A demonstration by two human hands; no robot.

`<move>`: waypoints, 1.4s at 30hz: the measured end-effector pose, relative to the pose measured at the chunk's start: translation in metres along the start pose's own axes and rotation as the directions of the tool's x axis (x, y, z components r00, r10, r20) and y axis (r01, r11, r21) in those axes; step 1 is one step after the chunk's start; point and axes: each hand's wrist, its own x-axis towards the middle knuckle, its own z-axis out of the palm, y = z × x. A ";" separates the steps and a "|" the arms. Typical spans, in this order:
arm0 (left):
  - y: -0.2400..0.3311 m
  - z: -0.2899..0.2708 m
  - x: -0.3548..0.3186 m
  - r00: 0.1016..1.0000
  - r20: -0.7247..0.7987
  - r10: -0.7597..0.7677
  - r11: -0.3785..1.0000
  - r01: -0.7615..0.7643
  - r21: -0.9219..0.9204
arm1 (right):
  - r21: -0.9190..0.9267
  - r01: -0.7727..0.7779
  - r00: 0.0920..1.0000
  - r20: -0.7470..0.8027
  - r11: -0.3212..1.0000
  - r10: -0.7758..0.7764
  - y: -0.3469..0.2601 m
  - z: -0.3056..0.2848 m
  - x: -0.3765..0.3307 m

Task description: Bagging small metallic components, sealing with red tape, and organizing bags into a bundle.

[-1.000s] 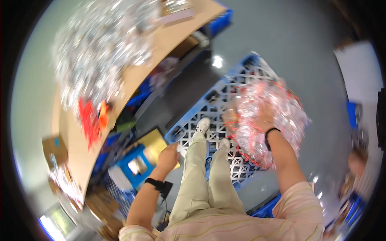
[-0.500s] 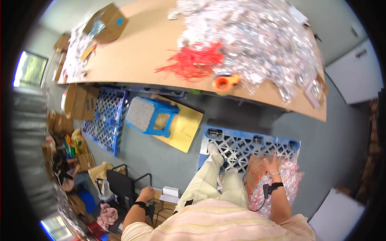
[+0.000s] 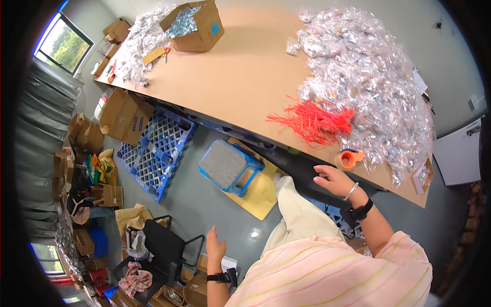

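Observation:
My right hand (image 3: 335,180) is in the air by the table's front edge, fingers stretched out and nothing in them. Just beyond it, an orange ring-shaped tool, probably a tape dispenser (image 3: 350,159), sits at the edge of the brown table (image 3: 245,66). A bundle of thin red strips (image 3: 319,123) lies farther in, against a big heap of clear plastic packets (image 3: 363,77). My left hand (image 3: 216,245) hangs low over the floor, fingers extended and without any object, between the black office chair (image 3: 166,243) and my body.
A blue stool with a grey top (image 3: 225,165) stands on a yellow board (image 3: 263,204). Blue pallets (image 3: 153,151) lie at the left and beneath my right arm. An open carton (image 3: 209,38) rests on the table. Another person (image 3: 79,204) is at far left among boxes.
My right hand has left the clear bag of packets on the pallet and risen toward the table edge. My left hand has come away from the chair's armrest. My body has turned left and stepped forward.

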 end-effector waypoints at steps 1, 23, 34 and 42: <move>0.014 -0.005 0.021 1.000 -0.020 0.013 1.000 -0.013 -0.004 | -0.024 0.017 0.999 0.028 1.000 -0.017 -0.005 0.006 0.021; 0.154 -0.133 0.431 0.828 0.518 0.216 0.805 -0.451 0.385 | 0.212 -0.256 0.950 -0.128 0.943 0.286 -0.010 0.054 0.245; 0.159 -0.125 0.684 0.607 0.662 0.441 0.603 -0.746 0.282 | 0.629 -0.382 0.710 -0.270 0.678 0.650 -0.070 0.080 0.317; 0.285 -0.222 0.766 0.160 0.291 0.943 0.330 -0.556 -0.763 | 0.710 -0.439 0.493 -0.322 0.551 0.808 -0.180 0.198 0.406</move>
